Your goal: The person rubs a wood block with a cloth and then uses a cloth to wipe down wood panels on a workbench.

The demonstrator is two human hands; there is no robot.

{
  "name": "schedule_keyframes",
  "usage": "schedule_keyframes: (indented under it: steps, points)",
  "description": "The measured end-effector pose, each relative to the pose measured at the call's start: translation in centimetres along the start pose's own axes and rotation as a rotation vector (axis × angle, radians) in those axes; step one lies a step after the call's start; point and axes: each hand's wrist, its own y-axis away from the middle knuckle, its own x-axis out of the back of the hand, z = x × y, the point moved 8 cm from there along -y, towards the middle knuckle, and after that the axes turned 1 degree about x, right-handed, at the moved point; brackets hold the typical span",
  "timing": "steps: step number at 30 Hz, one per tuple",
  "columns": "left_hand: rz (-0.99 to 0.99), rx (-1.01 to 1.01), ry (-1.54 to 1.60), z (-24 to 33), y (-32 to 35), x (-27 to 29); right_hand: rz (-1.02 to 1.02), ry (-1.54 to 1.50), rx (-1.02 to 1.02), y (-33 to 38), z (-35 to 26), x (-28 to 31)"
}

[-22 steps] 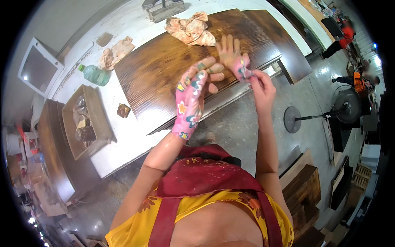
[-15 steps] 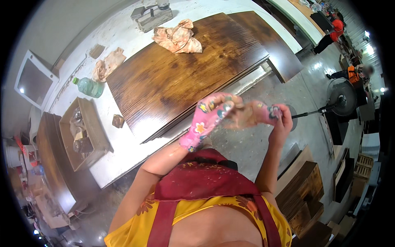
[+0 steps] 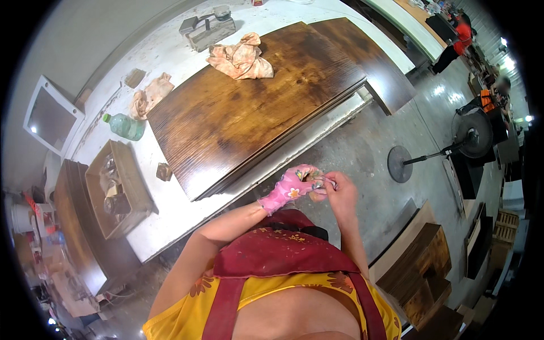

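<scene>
Left hand [image 3: 292, 188] is wearing a pink flowered glove [image 3: 281, 195], cuff sitting at the wrist, fingers curling inward toward the right. Right hand [image 3: 339, 195] is bare and is meeting it fingertip to fingertip, just above the red apron [image 3: 283, 252], out over the grey floor [image 3: 362, 153] rather than over the bench.

Key relation: the glove is lying to the left of the right hand's pinch, its long axis running from the cuff at lower left up to the fingertips at upper right. So the right hand is sitting at the fingertip end of that axis, the far end from the cuff. It is the free hand working on the glove.

Grip state: right fingers are pinching together on something at the glove's fingertip end, most likely the glove fabric itself; too small and blurred to say which finger. Left hand is partly curled, not visibly clamping anything of its own.

Around them, going left to right: a wooden box [image 3: 116, 190] with jars on the white bench [image 3: 170, 226], a green bottle [image 3: 126, 126], a dark stained wood panel [image 3: 249, 107] carrying a crumpled orange rag [image 3: 241, 59], then a round-based stand [image 3: 402, 164] on the floor. All well apart from both hands.
</scene>
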Motion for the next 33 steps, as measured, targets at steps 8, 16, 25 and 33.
schedule_keyframes:
  steps: [8, 16, 25, 33]
  points:
    - [0.149, 0.084, 0.026, -3.9, 0.8, 2.5, -0.117, 0.131, 0.079, 1.1, -0.6, -4.2]
    - [0.095, 0.322, 0.460, -6.1, 1.5, 1.8, -0.089, -0.082, -0.003, 2.2, 1.4, -5.6]
    - [0.121, 0.088, 0.550, -6.4, 2.1, 0.9, -0.015, 0.073, 0.427, 3.2, -4.3, -6.2]
    - [0.253, 0.247, 0.566, -3.7, 1.5, 1.0, -0.219, 0.276, 0.163, 4.3, -0.2, -6.8]
